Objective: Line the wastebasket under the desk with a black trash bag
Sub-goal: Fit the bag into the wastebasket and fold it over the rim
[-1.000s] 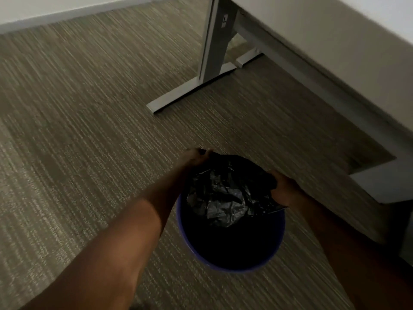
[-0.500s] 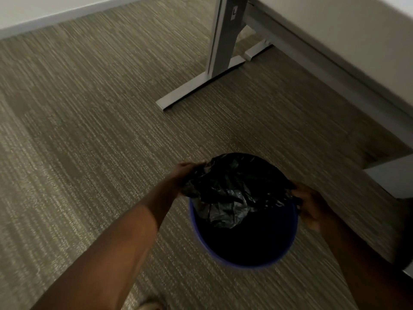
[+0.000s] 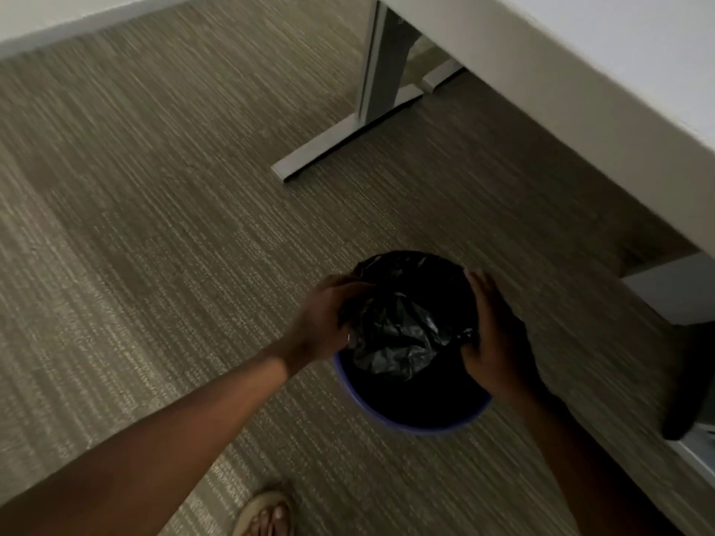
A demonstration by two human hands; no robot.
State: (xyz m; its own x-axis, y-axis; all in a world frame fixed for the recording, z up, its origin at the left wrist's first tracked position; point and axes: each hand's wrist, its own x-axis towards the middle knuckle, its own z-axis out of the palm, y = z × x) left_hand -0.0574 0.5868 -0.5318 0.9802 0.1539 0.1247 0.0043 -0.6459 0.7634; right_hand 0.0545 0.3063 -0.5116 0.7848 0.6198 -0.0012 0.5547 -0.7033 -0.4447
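Note:
A round blue wastebasket (image 3: pixel 390 415) stands on the carpet in front of the desk. A black trash bag (image 3: pixel 402 326) is stretched over the far half of its rim and hangs crumpled inside; the near rim shows bare blue. My left hand (image 3: pixel 323 323) grips the bag at the left rim. On the right rim, my right hand (image 3: pixel 497 334) lies with fingers extended along the edge and the thumb pinching a fold of the bag.
A white desk (image 3: pixel 580 90) runs across the upper right, its grey metal leg and foot (image 3: pixel 371 110) on the carpet behind the basket. A second desk foot (image 3: pixel 673 292) and a dark object (image 3: pixel 692 381) are at right. My sandalled foot (image 3: pixel 267 516) shows at the bottom.
The bag's edge has been pulled farther over the far rim. My right hand has shifted up along the right rim, its fingers now stretched out. The view has tilted; my foot appears.

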